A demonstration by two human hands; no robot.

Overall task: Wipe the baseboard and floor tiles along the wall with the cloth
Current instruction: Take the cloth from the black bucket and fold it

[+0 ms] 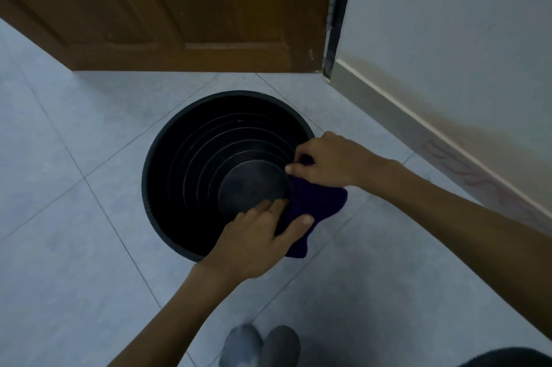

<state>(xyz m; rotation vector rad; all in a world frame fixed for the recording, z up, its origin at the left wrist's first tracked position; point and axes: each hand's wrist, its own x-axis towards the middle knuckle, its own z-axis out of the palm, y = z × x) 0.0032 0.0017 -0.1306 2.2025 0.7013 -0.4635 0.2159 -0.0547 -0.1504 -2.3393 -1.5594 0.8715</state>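
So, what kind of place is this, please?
Probably a room in a home, at a corner: a brown wooden door, pale floor tiles, and a painted wall with a baseboard.

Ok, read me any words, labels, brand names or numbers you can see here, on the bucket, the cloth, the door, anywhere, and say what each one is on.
None: no text can be read in this view.
Bucket: plain black, no label showing.
Cloth, held by the left hand and right hand: plain dark purple, no tag visible.
Door, wall, baseboard, floor tiles: unmarked.
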